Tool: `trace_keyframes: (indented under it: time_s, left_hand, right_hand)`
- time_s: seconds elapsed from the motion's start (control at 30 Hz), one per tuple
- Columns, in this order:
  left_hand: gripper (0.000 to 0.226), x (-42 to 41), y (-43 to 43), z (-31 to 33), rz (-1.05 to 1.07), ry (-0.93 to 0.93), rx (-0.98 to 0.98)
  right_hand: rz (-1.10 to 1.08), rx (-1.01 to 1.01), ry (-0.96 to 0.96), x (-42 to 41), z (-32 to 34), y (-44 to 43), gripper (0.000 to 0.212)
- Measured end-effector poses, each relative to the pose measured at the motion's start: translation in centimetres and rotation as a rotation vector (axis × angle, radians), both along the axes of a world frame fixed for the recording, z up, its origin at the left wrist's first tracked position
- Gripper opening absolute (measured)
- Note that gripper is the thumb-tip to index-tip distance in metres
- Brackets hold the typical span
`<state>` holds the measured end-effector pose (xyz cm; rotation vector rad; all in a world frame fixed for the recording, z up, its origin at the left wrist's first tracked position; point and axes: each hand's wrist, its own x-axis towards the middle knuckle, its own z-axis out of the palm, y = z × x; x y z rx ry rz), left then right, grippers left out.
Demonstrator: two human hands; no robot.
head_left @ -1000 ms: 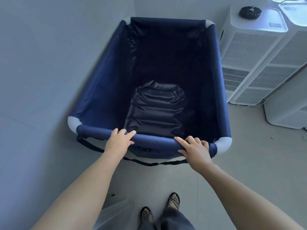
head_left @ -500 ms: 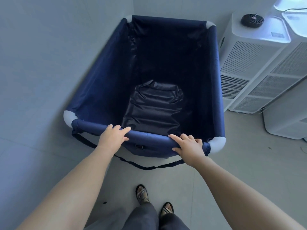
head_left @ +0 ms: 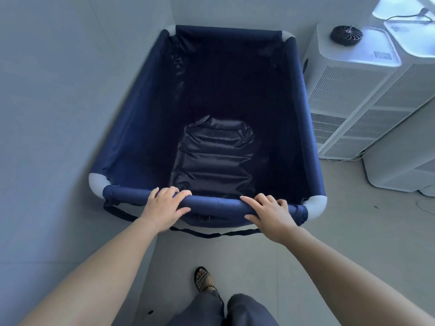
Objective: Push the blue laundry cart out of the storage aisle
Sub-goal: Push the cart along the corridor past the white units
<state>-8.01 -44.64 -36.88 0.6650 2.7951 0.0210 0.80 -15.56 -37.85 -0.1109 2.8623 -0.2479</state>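
Gripping hands (head_left: pixel 164 208) (head_left: pixel 270 212), blue laundry cart (head_left: pixel 141 118) now farther forward.

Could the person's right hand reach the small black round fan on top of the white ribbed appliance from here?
Probably not without letting go: the right hand grips the blue fabric laundry cart, and the small black round fan sits well beyond, atop the white ribbed appliance.

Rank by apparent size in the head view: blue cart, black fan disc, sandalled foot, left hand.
1. blue cart
2. left hand, though nearness to the camera may inflate it
3. and 4. sandalled foot and black fan disc look alike, unranked
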Motion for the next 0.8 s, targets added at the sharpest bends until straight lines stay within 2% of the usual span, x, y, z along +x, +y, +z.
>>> trace_keyframes:
  time_s: [0.2, 0.5, 0.8]
  left_hand:
    - [0.048, -2.7, -1.1, -0.7, -0.126, -0.003, -0.002]
    - [0.044, -4.5, -0.2, -1.3, -0.082, 0.050, 0.003]
    - [0.043, -5.4, 0.5, -1.0, -0.103, 0.068, -0.073]
  right_hand:
    - [0.016, 0.094, -0.012, -1.6, -0.5, 0.4, 0.045]
    - [-0.069, 0.078, -0.009, -3.6, 0.0, 0.5, 0.050]
    - [-0.109, 0.056, 0.083, -4.1, -0.3, 0.5, 0.038]
